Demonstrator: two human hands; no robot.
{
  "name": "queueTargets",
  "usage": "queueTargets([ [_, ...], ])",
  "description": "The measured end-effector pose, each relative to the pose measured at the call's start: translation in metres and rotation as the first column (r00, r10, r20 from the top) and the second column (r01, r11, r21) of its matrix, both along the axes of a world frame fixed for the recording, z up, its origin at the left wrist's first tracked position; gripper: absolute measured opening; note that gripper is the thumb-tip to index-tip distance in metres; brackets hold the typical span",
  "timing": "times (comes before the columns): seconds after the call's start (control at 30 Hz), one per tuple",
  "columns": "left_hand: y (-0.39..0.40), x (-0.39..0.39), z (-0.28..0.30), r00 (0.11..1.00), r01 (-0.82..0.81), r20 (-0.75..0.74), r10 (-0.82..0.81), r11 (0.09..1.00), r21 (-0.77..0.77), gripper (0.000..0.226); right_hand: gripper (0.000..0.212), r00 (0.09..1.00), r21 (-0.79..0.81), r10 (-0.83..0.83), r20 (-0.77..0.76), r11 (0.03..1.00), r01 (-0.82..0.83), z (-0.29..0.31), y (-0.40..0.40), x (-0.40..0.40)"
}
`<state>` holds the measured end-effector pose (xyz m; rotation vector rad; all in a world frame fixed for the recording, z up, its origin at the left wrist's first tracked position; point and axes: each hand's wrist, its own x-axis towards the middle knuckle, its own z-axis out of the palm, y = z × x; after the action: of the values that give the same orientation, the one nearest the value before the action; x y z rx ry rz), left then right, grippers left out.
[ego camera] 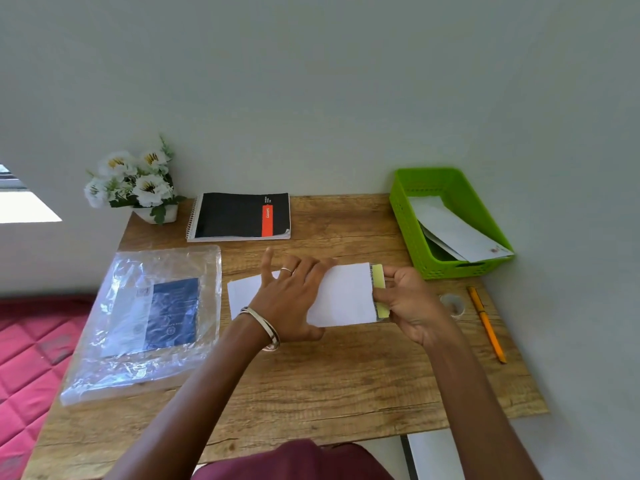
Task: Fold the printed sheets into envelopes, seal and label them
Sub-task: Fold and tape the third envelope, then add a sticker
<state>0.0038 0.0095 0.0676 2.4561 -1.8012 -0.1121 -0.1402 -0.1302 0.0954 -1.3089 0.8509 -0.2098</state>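
A white envelope (pixel 346 294) lies across the middle of the wooden desk (pixel 311 382). My left hand (pixel 294 292) presses flat on its left half, fingers spread, a ring and bangles showing. At the envelope's right end, my right hand (pixel 405 299) pinches the flap, which carries a yellow-green strip (pixel 379 282). A white sheet (pixel 242 294) pokes out from under my left hand on the left side.
A green basket (pixel 408 216) at the back right holds white envelopes (pixel 457 233). An orange pen (pixel 486 323) and a clear tape roll (pixel 452 304) lie right of my hand. A plastic packet (pixel 145 320), black notebook (pixel 239 216) and flower pot (pixel 138 185) sit left and behind.
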Motion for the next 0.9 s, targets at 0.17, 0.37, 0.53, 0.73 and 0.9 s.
queueTargets([
  [0.17, 0.004, 0.0, 0.004, 1.0, 0.007, 0.025, -0.007, 1.0, 0.014, 0.11, 0.035, 0.995, -0.398, -0.014, -0.095, 0.917, -0.026, -0.004, 0.003, 0.003],
  [0.37, 0.004, 0.005, 0.001, 1.0, -0.027, 0.004, 0.027, 0.997, 0.074, 0.112, 0.039, 0.996, -0.63, -0.076, -0.052, 0.776, 0.026, -0.004, 0.008, 0.003],
  [0.53, 0.005, 0.006, -0.004, 0.996, -0.07, 0.059, 0.067, 0.996, 0.059, 0.112, 0.01, 0.918, -0.554, -0.266, 0.293, 0.736, 0.39, 0.004, 0.014, -0.006],
  [0.73, 0.001, 0.001, -0.012, 0.992, -0.071, 0.101, 0.073, 0.997, -0.029, 0.113, 0.022, 1.0, -0.388, -0.018, 0.013, 0.922, 0.022, -0.003, 0.02, 0.0],
  [0.9, 0.003, -0.001, -0.018, 0.992, -0.119, 0.038, 0.121, 0.992, -0.032, 0.116, 0.011, 0.989, -0.142, -0.113, 0.097, 0.982, 0.126, -0.009, 0.021, 0.009],
])
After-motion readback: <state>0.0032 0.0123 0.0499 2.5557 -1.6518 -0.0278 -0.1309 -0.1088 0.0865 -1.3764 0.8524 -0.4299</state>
